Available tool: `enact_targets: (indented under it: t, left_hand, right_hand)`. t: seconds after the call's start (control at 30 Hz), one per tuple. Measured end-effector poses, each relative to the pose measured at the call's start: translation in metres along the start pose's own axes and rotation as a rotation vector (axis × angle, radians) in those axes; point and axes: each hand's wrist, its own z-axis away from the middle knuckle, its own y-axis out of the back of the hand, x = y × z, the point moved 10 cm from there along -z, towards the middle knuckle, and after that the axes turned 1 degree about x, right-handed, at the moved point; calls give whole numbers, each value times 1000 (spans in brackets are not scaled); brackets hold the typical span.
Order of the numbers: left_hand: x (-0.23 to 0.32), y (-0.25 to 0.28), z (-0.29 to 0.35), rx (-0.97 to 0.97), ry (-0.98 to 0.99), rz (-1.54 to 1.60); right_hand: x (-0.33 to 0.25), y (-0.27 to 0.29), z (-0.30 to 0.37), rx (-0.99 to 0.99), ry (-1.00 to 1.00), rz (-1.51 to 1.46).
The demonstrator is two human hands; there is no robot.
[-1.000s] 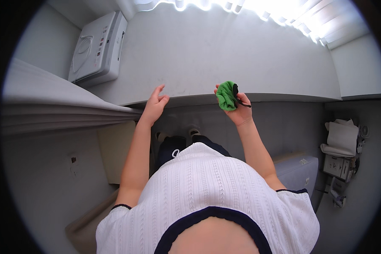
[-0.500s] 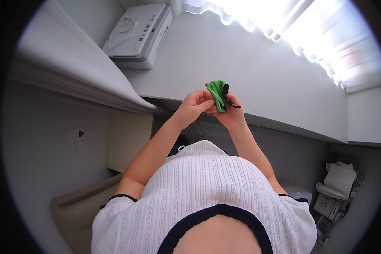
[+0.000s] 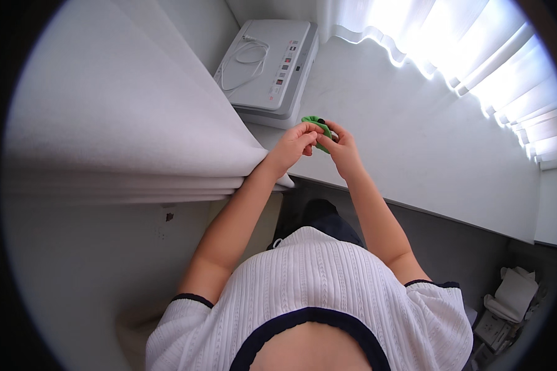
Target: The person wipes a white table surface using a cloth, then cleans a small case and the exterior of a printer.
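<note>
Both my hands are raised together over the front edge of the white ledge, holding a small green cloth piece [image 3: 327, 131] with a black part on it. My left hand [image 3: 295, 145] pinches its near left side, thumb and fingers closed. Gripping it from the right is my right hand [image 3: 345, 151], with its fingers bent behind the cloth. The fingers cover much of the piece, so its full shape and exact kind do not show.
A white printer [image 3: 284, 93] with a coiled white cable [image 3: 236, 68] on top stands on the ledge [image 3: 408, 142]. A white curtain [image 3: 136, 117] hangs at my left, touching my left forearm. Bright window curtains [image 3: 476, 55] line the back right. A white bundle [image 3: 515, 290] lies at lower right.
My view has shifted, so the printer and ledge appear further right. The green cloth was more spread with its black strip hanging out; now it is turned and more covered by my fingers.
</note>
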Motion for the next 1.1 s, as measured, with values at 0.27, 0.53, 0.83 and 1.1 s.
enact_targets:
  t: [0.27, 0.53, 0.83, 1.1]
  left_hand:
    - [4, 206, -18, 778, -86, -180]
    - [54, 239, -93, 805, -239, -1134]
    - [54, 235, -205, 576, -37, -1489]
    - [58, 256, -237, 580, 185, -1358]
  right_hand:
    - [-13, -51, -123, 28, 336, 395]
    - [-32, -109, -179, -4, 823, 988]
    - [-19, -112, -182, -191, 914, 1099]
    - [-63, -70, -307, -27, 1014, 1201]
